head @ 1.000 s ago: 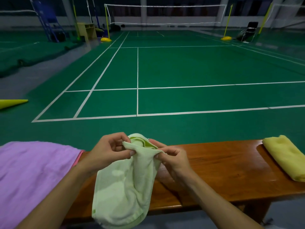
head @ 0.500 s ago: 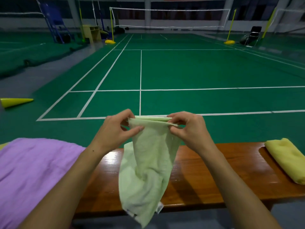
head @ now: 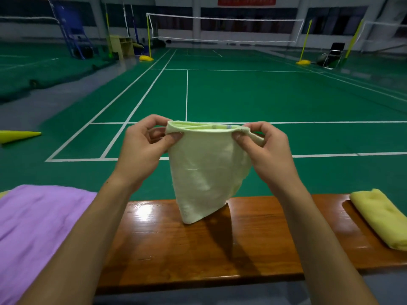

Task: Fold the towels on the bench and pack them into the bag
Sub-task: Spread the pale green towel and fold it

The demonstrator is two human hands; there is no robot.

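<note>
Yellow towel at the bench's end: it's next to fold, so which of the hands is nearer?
Right. The right hand is on the yellow towel's side; the left hand is farther, across the green towel.

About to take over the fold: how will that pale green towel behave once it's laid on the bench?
Probably floppy: the pale green towel hangs limp from the left hand and right hand, tapering to a drooping point. Likely light, since fingertip pinches carry it. It should slump flat on the bench, not hold shape.
</note>
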